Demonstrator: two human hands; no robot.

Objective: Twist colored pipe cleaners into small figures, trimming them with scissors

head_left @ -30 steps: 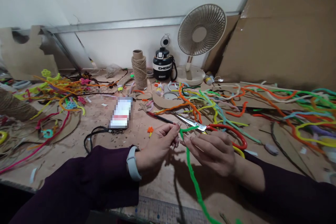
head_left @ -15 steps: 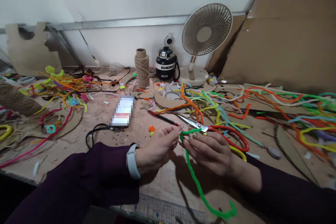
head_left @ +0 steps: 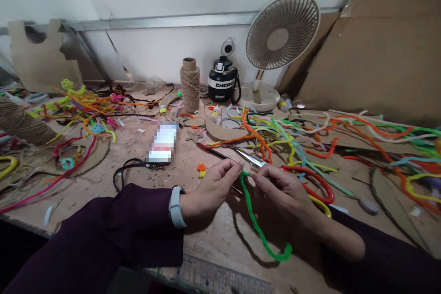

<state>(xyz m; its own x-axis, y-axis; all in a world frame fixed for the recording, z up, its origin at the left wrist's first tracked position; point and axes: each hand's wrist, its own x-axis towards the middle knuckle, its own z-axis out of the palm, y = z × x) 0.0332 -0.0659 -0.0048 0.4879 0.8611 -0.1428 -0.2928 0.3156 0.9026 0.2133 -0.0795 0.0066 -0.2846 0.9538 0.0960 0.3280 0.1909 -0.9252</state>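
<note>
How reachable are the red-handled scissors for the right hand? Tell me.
Probably yes: the scissors show an uncovered red handle beside the right hand, though that hand is pinching a green pipe cleaner.

Rough, matt twine is covering the spool (head_left: 190, 89). Right of the spool, the fan (head_left: 277, 39) is looking like smooth pale plastic and the tall board (head_left: 386, 55) is showing dull cardboard. In front of the spool, the green stem (head_left: 254, 218) is appearing fuzzy, the scissor blades (head_left: 251, 157) are gleaming as polished metal, their red handles (head_left: 331, 196) are shining like plastic, and the tabletop (head_left: 206, 244) is resembling matt wood.
</note>
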